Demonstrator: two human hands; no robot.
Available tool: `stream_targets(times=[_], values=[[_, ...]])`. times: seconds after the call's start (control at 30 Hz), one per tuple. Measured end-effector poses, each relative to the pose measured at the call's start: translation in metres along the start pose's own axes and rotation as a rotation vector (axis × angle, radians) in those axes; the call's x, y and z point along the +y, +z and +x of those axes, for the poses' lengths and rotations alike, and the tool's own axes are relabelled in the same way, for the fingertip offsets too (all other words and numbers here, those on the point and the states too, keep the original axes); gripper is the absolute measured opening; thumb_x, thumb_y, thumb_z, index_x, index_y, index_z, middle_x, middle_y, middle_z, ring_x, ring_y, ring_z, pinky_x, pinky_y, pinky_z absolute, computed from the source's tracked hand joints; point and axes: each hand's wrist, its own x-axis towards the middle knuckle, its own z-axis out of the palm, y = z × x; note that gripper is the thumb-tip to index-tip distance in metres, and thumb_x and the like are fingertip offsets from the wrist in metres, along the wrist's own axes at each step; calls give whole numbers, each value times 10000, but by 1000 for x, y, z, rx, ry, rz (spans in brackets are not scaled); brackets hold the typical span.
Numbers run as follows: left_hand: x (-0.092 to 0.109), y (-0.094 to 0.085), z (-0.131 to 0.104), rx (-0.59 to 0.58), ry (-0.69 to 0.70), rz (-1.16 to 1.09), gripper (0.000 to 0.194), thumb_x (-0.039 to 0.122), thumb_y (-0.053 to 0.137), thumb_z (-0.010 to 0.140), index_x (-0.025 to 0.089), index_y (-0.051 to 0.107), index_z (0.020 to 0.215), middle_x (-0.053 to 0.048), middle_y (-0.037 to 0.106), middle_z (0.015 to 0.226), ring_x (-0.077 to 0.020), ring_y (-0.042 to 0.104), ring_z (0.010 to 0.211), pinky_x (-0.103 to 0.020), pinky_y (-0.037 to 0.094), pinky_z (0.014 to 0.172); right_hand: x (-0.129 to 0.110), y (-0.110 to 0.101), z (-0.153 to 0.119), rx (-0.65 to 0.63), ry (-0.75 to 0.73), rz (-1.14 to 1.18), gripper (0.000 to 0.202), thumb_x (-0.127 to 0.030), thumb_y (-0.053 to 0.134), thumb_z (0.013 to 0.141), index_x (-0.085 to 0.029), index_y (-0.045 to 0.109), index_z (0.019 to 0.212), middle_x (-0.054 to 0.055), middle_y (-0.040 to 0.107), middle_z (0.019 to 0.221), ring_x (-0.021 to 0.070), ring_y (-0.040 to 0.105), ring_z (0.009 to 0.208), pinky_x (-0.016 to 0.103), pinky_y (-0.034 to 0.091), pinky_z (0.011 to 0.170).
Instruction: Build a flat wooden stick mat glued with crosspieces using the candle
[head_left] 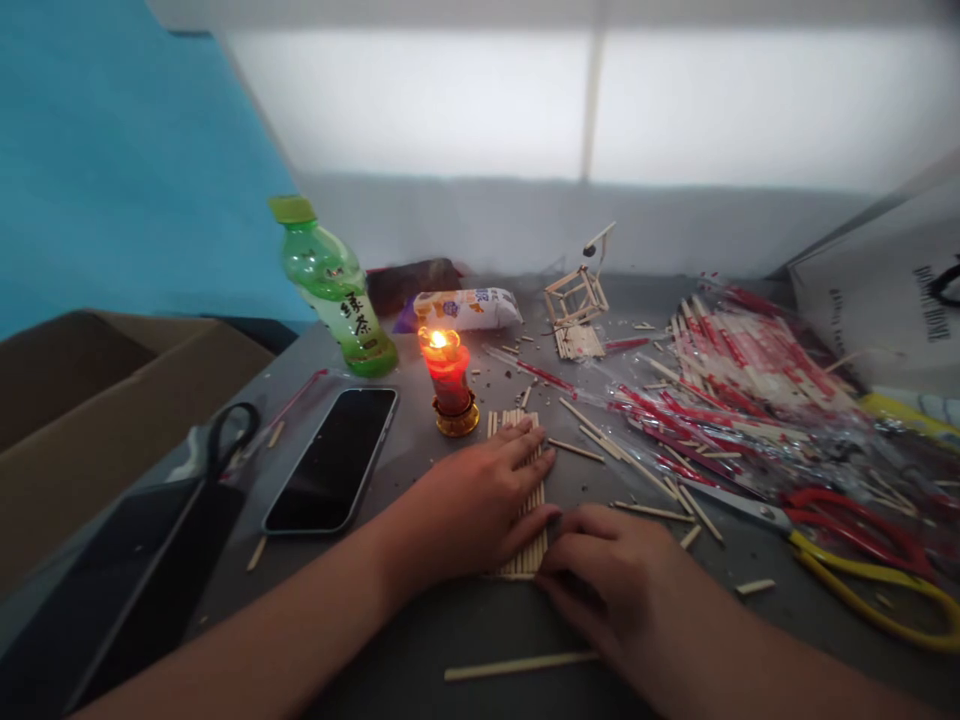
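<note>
Row of sticks (pixel 531 550) at six o'clock; our left hand (pixel 480 490) lies flat on it, grasping nothing. Right hand (pixel 622 575) at its four-o'clock corner; pinching or not, we can't tell. Likely squaring the row; next calls for light pressure, clear of the candle (pixel 451 385) at eleven.

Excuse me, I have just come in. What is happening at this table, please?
A person is handling a row of thin sticks laid side by side. The left hand lies flat across them; the right hand is curled at their near right edge, its fingertips partly hidden. Beyond the left hand stands a lit red candle, with a phone to its left. A small stick frame stands farther back, and scissors lie to the right.
</note>
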Motion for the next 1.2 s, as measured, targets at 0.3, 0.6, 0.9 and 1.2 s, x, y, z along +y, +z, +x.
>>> stream_targets(times=[0.3, 0.6, 0.9, 1.2], values=[[1, 1, 0, 1, 11, 12, 481, 395, 479, 1028, 81, 604, 1370, -206, 543, 1497, -309, 448, 1435, -417, 407, 1177, 0, -3, 1, 6, 12, 25, 193, -109, 570, 923, -209, 725, 869, 42, 705, 915, 166, 690, 812, 256, 529, 725], [2, 2, -2, 1, -1, 26, 540, 451, 439, 1045, 78, 549, 1421, -217, 490, 1537, -313, 398, 1464, -425, 409, 1172, -2, -3, 2, 35, 20, 23, 164, -71, 619, 888, -183, 720, 826, 29, 689, 874, 153, 660, 767, 257, 505, 735], [2, 2, -3, 25, -8, 41, 532, 458, 449, 1038, 74, 570, 1385, -222, 513, 1516, -304, 454, 1431, -399, 448, 1141, 0, -1, -2, 44, -6, 57, 162, -57, 615, 889, -185, 697, 835, 26, 704, 948, 149, 676, 850, 250, 519, 793], [2, 0, -2, 27, -18, -8, 513, 437, 490, 1023, 78, 568, 1382, -214, 510, 1514, -310, 451, 1432, -395, 469, 1125, -3, -4, 0, -9, -12, 25, 182, -95, 554, 960, -182, 706, 909, 53, 687, 984, 168, 674, 878, 271, 528, 809]])
